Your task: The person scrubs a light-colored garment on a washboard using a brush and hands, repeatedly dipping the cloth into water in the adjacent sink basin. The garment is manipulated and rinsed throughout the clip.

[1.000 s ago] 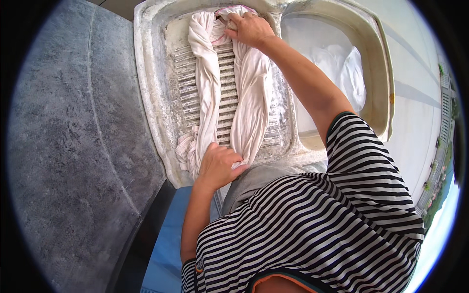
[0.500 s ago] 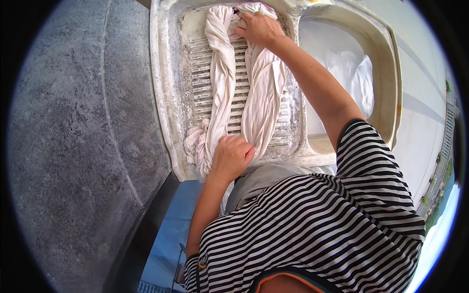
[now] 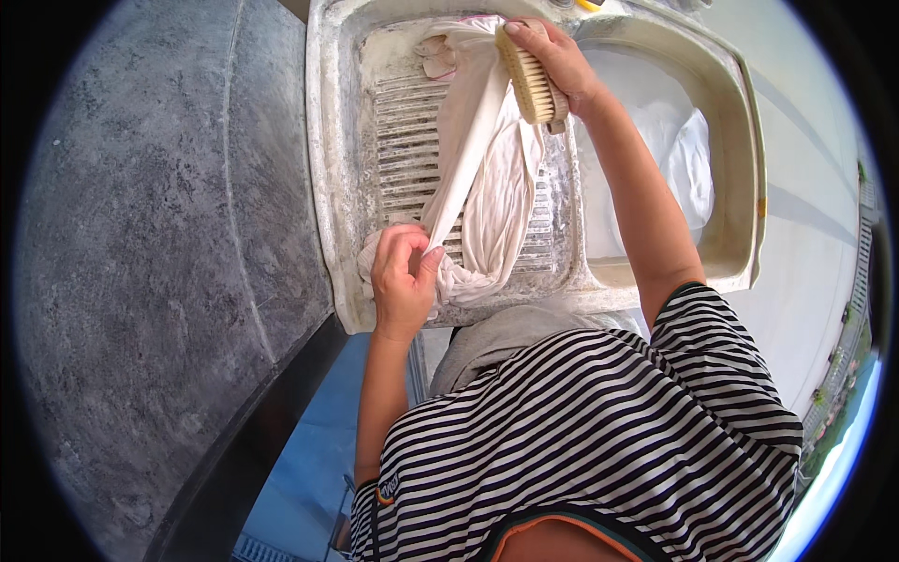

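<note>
A pale pinkish-white garment (image 3: pixel 482 126) lies over the ridged washboard (image 3: pixel 405 150) of a worn sink. My left hand (image 3: pixel 403 281) pinches the garment near the front edge, and from there a fold runs taut up to the far end. At the far right of the washboard my right hand (image 3: pixel 560 66) is wrapped round a scrub brush (image 3: pixel 532 80) with pale bristles. Its bristles face left, over the garment's upper part; whether they touch the cloth I cannot tell. Some cloth lies bunched beside my left hand.
Right of the washboard is a basin (image 3: pixel 735 187) of cloudy water with a white cloth or bag (image 3: pixel 690 169) in it. A dark grey stone-like surface (image 3: pixel 140 234) borders the sink on the left. Something yellow (image 3: pixel 588 6) sits on the far rim.
My right hand has let go of the garment's far end and now holds a brush. My left hand has shifted left, and the garment's left fold is pulled into a straight diagonal.
</note>
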`<move>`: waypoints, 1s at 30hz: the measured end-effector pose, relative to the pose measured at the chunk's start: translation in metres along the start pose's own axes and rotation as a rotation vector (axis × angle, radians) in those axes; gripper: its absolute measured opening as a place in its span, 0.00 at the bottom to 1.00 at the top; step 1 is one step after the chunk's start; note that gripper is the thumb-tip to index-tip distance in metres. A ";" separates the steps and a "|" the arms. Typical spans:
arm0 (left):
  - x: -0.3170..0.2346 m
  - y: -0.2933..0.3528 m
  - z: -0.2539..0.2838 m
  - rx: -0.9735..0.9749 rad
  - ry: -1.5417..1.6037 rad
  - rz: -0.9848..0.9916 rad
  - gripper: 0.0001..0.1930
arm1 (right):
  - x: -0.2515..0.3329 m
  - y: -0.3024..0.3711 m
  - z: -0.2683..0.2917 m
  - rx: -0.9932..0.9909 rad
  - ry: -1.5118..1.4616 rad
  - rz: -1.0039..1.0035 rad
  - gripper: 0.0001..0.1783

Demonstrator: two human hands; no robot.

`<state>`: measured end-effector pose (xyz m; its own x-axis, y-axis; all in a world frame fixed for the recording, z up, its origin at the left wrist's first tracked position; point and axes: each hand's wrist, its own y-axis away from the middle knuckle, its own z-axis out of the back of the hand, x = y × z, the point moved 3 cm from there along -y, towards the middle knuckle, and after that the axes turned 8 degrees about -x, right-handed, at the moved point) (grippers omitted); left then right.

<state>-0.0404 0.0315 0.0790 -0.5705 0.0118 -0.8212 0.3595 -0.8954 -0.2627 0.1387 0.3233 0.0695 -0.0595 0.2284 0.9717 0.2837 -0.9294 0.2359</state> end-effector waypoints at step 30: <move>0.010 0.040 -0.068 0.408 0.018 0.163 0.07 | -0.071 -0.050 -0.035 -0.090 1.357 0.737 0.25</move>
<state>0.0187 0.0264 0.0254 -0.5159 -0.1395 -0.8452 0.1204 -0.9887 0.0897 0.0951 0.3431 -0.0105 -0.7455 -0.6525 0.1358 0.5863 -0.7390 -0.3318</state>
